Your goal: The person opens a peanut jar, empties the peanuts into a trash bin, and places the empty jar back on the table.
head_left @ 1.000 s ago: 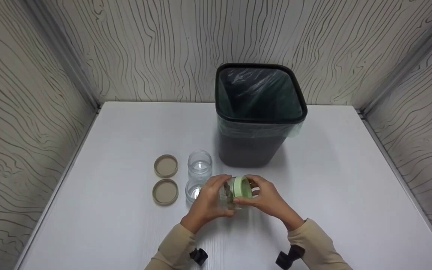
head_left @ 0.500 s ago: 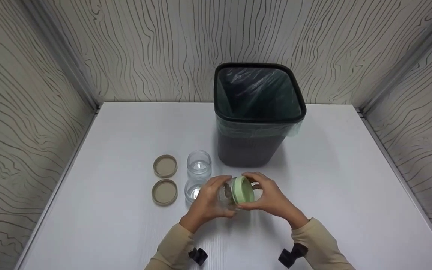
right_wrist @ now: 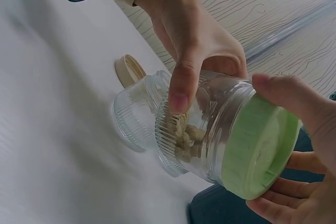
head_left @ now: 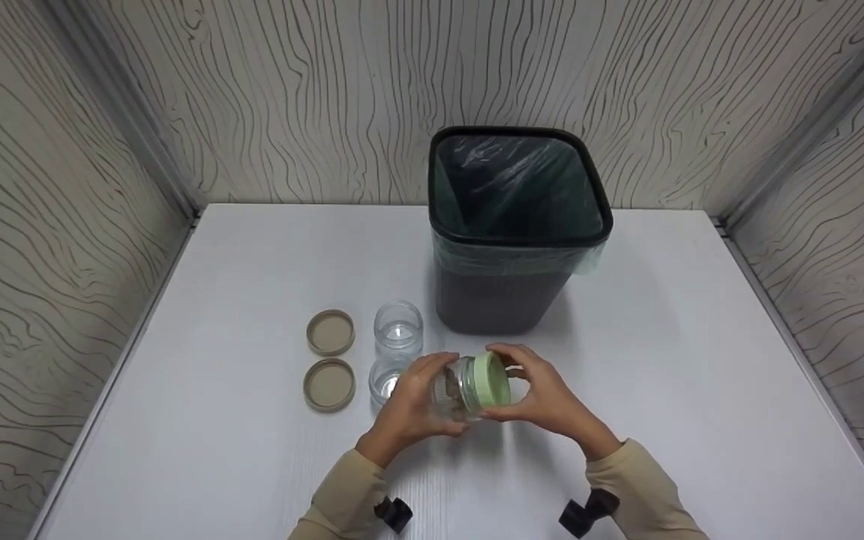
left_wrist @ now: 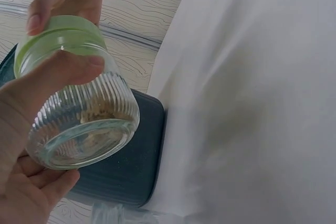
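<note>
My left hand [head_left: 408, 405] grips the body of a ribbed glass jar [head_left: 447, 388], its thumb and fingers on opposite sides. The jar is tilted on its side above the table, with its light green lid [head_left: 489, 381] facing right. My right hand [head_left: 544, 394] holds the rim of that lid between thumb and fingers. Through the glass in the right wrist view, several pale brown lumps [right_wrist: 188, 141] lie inside the jar. The lid sits over the jar's mouth. In the left wrist view the jar's round base [left_wrist: 89, 142] faces the camera.
Two lidless glass jars, a far one [head_left: 399, 328] and a near one [head_left: 387, 376], stand left of my hands. Beside them lie two beige lids, one far [head_left: 331, 333] and one near [head_left: 329, 385]. A dark bin [head_left: 503, 300] with a bag liner stands behind on the white table [head_left: 237, 285].
My right hand has shifted slightly right and the lid with it, its face turning a little. More of the jar's glass shows between my hands now. My left hand stays nearly still.
</note>
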`<state>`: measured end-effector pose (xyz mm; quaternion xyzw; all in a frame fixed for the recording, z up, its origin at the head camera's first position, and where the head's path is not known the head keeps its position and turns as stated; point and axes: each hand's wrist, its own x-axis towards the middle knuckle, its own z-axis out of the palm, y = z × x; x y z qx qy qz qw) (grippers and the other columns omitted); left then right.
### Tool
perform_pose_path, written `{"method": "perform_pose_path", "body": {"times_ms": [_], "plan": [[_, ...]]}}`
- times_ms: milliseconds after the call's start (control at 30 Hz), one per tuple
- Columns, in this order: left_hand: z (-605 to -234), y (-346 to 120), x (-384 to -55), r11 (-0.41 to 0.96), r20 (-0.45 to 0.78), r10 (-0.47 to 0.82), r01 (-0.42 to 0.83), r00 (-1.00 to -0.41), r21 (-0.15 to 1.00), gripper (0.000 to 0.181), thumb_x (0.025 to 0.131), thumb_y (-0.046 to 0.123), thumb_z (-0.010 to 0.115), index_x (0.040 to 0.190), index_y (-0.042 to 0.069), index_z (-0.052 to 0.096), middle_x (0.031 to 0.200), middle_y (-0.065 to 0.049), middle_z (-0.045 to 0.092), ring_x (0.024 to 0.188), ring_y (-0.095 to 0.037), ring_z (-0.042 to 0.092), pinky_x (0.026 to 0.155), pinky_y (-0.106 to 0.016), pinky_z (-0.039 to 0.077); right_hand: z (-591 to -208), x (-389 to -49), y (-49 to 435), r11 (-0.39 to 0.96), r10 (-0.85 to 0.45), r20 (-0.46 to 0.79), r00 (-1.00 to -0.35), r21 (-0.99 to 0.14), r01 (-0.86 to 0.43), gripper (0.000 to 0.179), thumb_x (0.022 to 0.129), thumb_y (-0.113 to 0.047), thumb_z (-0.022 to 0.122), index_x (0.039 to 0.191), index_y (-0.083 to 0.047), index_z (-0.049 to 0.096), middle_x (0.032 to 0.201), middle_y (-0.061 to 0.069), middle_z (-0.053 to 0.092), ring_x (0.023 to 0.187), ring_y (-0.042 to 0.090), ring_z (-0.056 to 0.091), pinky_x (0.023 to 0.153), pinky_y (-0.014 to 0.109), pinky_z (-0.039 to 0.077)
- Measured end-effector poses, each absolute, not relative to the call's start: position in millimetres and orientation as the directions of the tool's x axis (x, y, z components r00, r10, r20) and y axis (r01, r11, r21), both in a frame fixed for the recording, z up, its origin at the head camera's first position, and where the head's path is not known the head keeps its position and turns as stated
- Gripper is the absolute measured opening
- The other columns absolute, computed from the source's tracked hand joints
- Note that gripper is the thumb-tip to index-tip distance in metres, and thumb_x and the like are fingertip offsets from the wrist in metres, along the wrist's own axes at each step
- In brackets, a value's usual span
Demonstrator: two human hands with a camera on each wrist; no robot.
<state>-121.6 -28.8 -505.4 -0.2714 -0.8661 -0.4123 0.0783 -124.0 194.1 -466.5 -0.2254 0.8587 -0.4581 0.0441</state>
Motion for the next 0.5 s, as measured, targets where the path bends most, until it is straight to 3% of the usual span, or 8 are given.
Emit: {"method": "perform_pose_path", "body": {"times_ms": [500], "plan": [[-505.0, -31.2, -120.8, 0.507, 0.316, 0.39, 0.489, -0.865, 0.71, 0.087, 0.054, 0.022, 0.092, 0.13, 0.003, 0.054, 0.13, -0.013, 0.061, 0.121, -0.029, 0.057, 0.105, -0.04, 0.05, -467.1, -123.0, 197.0, 0.457, -0.414, 0.122, -0.902, -0.829, -0.322, 0.079, 0.07, -0.023, 0.086, 0.135, 0.0, 0.048, 0.125, 0.015, 0.058, 0.113, 0.025, 0.058, 0.096, 0.035, 0.056]]}}
